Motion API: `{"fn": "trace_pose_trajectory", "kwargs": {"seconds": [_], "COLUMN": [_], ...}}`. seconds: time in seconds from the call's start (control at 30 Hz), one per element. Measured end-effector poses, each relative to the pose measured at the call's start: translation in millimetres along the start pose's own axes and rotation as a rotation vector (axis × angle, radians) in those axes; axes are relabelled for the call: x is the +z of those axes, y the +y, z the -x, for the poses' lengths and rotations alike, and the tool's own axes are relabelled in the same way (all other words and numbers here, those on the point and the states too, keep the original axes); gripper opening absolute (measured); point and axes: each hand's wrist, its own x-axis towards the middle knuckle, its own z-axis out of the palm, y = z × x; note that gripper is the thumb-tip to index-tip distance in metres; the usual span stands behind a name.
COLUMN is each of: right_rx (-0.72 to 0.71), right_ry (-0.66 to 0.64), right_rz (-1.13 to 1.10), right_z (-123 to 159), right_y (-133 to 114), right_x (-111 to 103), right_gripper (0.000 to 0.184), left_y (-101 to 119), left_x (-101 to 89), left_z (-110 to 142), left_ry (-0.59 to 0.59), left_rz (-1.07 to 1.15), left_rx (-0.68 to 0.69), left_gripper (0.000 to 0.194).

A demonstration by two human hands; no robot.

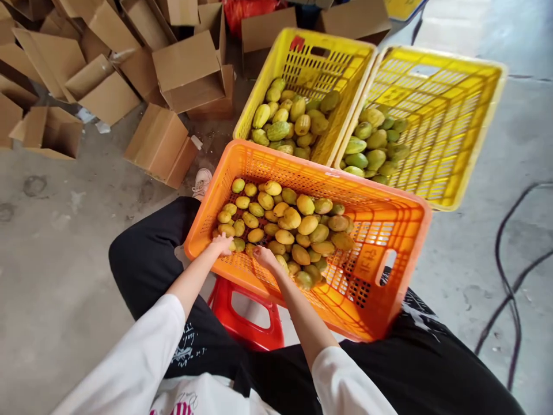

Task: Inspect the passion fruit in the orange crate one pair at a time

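Observation:
An orange plastic crate [380, 300] stands tilted between my legs, with many small yellow-green mangoes [291, 218] heaped in its left and middle part. My left hand [222, 245] reaches over the crate's near left rim, its fingers spread over the mangoes in that corner. A little to the right, my right hand [265, 257] is down among the fruit, its fingers curled in. A mango [250, 249] lies beside those fingers. What the right hand holds, if anything, is hidden by the hand itself.
Two yellow crates, a left one [349, 66] and a right one [458, 115], stand beyond the orange one, each with greener mangoes inside. Open cardboard boxes [185, 69] pile up at the far left. A red stool [276, 328] is under the orange crate. Black cables [501, 248] lie at right.

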Motion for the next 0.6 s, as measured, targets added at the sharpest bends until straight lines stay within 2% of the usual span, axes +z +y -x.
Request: {"fn": "trace_pose_trajectory", "kwargs": {"seconds": [0.17, 0.33, 0.47, 0.6], "right_rx": [-0.070, -0.122, -0.144, -0.173], "right_ry": [0.057, 0.023, 0.006, 0.033], "right_rz": [0.031, 0.080, 0.121, 0.139], "right_z": [-49, -74, -74, -75], "right_y": [-29, -38, -34, -28], "right_x": [2, 19, 39, 51], "right_gripper": [0.034, 0.036, 0.037, 0.037], "left_y": [-3, -4, -4, -5], "left_x": [7.1, 9.9, 7.3, 9.0], "left_z": [-18, -27, -34, -54], "left_ry": [-0.032, 0.008, 0.166, 0.316], "left_rz": [0.089, 0.281, 0.528, 0.894], "left_rx": [-0.051, -0.112, -0.252, -0.387], "left_gripper": [0.043, 0.046, 0.042, 0.060]}}
